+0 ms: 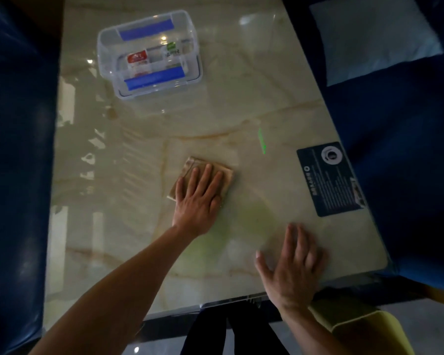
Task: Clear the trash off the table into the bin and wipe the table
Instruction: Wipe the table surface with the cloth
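The pale marble table fills the view between blue seats. At eleven o'clock sits a clear plastic box with blue clips, packets inside. Near centre, the left hand lies flat, fingers spread, pressing a folded tan cloth. At five o'clock the right hand rests open-palmed on the tabletop, holding nothing.
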Tool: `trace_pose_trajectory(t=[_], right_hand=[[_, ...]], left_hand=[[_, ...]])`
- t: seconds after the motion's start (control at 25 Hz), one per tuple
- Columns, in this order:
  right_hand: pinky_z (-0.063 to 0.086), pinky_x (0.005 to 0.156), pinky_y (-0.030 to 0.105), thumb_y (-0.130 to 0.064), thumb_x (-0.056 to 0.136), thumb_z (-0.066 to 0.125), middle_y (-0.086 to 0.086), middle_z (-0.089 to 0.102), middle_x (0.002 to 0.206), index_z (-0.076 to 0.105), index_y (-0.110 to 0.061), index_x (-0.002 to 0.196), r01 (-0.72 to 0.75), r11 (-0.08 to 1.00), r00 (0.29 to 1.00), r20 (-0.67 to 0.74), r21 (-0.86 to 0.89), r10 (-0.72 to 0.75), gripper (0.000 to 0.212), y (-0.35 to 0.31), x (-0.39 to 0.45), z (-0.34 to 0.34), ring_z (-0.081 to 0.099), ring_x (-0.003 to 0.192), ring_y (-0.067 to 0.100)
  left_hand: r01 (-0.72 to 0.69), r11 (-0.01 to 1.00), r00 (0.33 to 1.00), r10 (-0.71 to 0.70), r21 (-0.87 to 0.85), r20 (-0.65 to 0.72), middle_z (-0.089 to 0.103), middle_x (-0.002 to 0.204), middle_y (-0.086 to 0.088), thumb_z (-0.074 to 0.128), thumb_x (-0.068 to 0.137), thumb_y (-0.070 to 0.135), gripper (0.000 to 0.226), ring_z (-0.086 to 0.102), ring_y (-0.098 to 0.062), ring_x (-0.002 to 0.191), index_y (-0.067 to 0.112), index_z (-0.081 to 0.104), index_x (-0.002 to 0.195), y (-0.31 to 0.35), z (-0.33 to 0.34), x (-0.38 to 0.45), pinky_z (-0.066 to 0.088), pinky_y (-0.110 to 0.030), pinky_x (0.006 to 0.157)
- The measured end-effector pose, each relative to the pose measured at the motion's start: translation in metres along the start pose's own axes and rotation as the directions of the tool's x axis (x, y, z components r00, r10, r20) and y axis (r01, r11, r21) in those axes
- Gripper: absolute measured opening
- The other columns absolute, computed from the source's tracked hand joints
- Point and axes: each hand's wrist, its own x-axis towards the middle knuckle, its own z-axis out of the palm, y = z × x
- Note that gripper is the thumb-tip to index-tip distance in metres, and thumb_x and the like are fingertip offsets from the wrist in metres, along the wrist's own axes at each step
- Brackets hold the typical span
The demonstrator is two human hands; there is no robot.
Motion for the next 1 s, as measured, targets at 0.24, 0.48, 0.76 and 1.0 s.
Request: trace_pose_trajectory(t=[0.24,0.48,0.76,1.0], right_hand=[[0.015,0.117,0.058,-0.074,0.078,0.041,0.011,0.035,0.155,0.028,-0.012,0.152,-0.013,0.999,1.0,0.017,0.029,0.013,0.097,0.0,-0.001,-0.005,0.031,0.142,0.034],[0.018,0.118,0.058,-0.073,0.078,0.042,0.01,0.037,0.154,0.031,-0.012,0.151,-0.031,0.999,0.999,0.01,0.04,0.031,0.095,-0.002,0.0,-0.008,0.032,0.142,0.032],[0.017,0.118,0.053,-0.062,0.085,0.037,0.016,0.035,0.155,0.022,-0.008,0.152,-0.074,0.995,0.997,-0.013,0.074,0.075,0.087,-0.001,-0.001,-0.004,0.033,0.14,0.032],[0.013,0.118,0.052,-0.059,0.082,0.039,0.015,0.03,0.158,0.021,-0.008,0.153,-0.059,0.998,0.998,-0.007,-0.003,0.059,0.089,-0.001,-0.001,-0.002,0.029,0.142,0.031]], left_hand=[[-0.284,0.958,0.957,0.281,0.044,0.067,0.021,0.161,0.008,0.018,0.092,0.046,0.059,0.017,-0.024,0.149,0.035,0.019,0.15,0.043,-0.006,0.03,0.017,-0.054,0.117],[-0.447,0.895,0.882,0.442,-0.009,0.165,0.012,0.162,0.013,0.026,0.09,0.04,0.064,0.003,-0.019,0.151,0.033,0.009,0.152,0.076,-0.011,0.051,0.0,-0.051,0.121],[-0.682,0.732,0.714,0.668,-0.01,0.208,0.025,0.16,0.002,0.04,0.094,0.027,0.061,0.012,-0.018,0.15,0.028,0.018,0.151,0.068,-0.018,0.05,0.001,-0.046,0.123],[-0.829,0.558,0.537,0.785,0.021,0.308,0.018,0.161,0.009,0.04,0.092,0.029,0.065,0.004,-0.013,0.15,0.037,0.012,0.15,0.041,-0.013,0.035,0.001,-0.044,0.123]])
